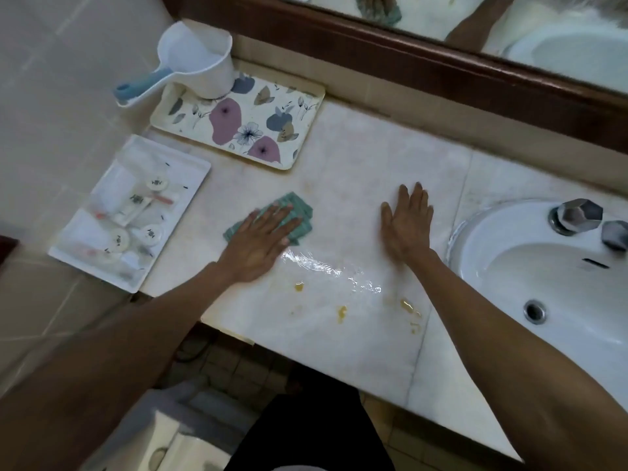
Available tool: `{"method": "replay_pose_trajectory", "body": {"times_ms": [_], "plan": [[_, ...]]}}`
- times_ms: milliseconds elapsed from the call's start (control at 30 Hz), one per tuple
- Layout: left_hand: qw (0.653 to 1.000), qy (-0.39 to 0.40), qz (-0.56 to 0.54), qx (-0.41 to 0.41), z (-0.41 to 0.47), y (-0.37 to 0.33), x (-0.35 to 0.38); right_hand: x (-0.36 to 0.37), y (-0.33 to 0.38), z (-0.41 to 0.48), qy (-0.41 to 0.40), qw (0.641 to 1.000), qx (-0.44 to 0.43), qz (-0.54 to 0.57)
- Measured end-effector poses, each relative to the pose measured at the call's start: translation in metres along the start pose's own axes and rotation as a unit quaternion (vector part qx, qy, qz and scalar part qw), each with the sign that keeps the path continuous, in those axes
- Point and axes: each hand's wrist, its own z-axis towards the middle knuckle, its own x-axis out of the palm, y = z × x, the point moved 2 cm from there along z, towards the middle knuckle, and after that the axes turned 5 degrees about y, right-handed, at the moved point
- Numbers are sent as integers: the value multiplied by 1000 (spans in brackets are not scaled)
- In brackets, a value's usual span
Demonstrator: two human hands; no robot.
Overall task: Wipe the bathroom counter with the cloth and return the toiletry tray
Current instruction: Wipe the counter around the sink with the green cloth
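A green checked cloth (299, 212) lies crumpled on the pale marble counter (356, 164). My left hand (261, 243) presses flat on top of it, fingers spread. My right hand (406, 222) rests palm down on the bare counter to the right, holding nothing. A wet streak (326, 266) and several yellow spots (341, 312) mark the counter near its front edge. A white toiletry tray (190, 164) with small bottles and tubes sits at the counter's left end, overhanging the edge.
A floral tray (289, 107) at the back left carries a white water scoop (200, 62) with a blue handle. A white sink (550, 283) with a chrome tap (574, 215) lies to the right. A wood-framed mirror (441, 62) runs along the back.
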Motion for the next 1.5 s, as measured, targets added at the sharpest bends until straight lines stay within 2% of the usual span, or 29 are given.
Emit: {"method": "replay_pose_trajectory", "body": {"times_ms": [100,167,233,333,433,500,567,667,733,800,867,933,1000,1067,1133,1200,1300,1367,1433,1500], "plan": [[989,-29,-58,-135,27,-5,-10,8,11,-14,7,1000,0,5],[977,-36,-102,-183,32,-29,-7,11,18,-19,5,1000,11,14],[981,-34,-118,-151,14,-57,5,13,23,-25,7,1000,19,17],[996,-29,-80,-39,-50,-80,28,19,32,-36,1,1000,3,10],[998,-8,-51,37,-117,-61,40,30,43,-47,0,1000,-13,0],[999,-12,-16,45,-138,-27,38,35,50,-52,1,1000,-15,-1],[1000,-11,-7,-5,-133,9,30,39,57,-57,6,1000,-28,-5],[988,-30,-63,-141,-89,36,11,47,70,-62,7,996,-84,-14],[966,-49,-105,-232,-56,28,4,51,80,-64,12,993,-113,-15],[949,-58,-124,-283,-41,5,5,54,92,-65,12,991,-133,-9],[962,-63,-107,-243,-52,-22,14,57,103,-65,8,989,-148,-4],[986,-51,-73,-142,-86,-35,27,60,110,-65,7,987,-161,-5],[997,-31,-44,-62,-123,-25,35,64,112,-64,7,985,-172,-13],[999,-18,-27,-30,-143,5,33,70,113,-66,7,983,-182,-30],[997,-10,-41,-57,-139,38,25,75,113,-68,8,982,-184,-46],[988,-13,-59,-139,-122,59,16,77,111,-70,9,982,-185,-50],[963,-39,-80,-254,-96,54,9,74,107,-72,16,982,-185,-43],[949,-51,-103,-293,-88,37,11,71,106,-73,25,981,-188,-43],[953,-55,-105,-280,-91,4,19,68,105,-73,34,980,-191,-46],[975,-47,-84,-202,-105,-38,32,66,103,-74,43,978,-196,-54]]}}
